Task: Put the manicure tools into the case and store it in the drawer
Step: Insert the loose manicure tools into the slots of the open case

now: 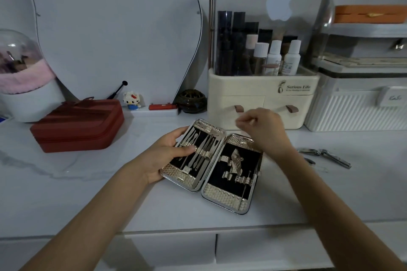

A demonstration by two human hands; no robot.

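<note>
Steel tools (199,149) fill the left half of the open case (212,166) on the table (88,182), left hand (164,156) gripping its edge, seemingly to steady it, while the right hand (263,130), loosely curled and apparently empty, hovers above, clippers (324,154) outside.

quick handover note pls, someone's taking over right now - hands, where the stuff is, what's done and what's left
Left hand: grips the left half of the open case, thumb on the tools strapped there.
Right hand: above the case's far right corner, fingers curled; whether it pinches anything is unclear.
Case: lies open on the white table. Left half looks full; right half holds a few tools, with some loops empty.
Loose tools: clippers and others on the table, right of the case.
Done: most tools strapped in.
Left: fit the loose tools, shut the case, store it in a drawer. The table drawers below are shut.
</note>
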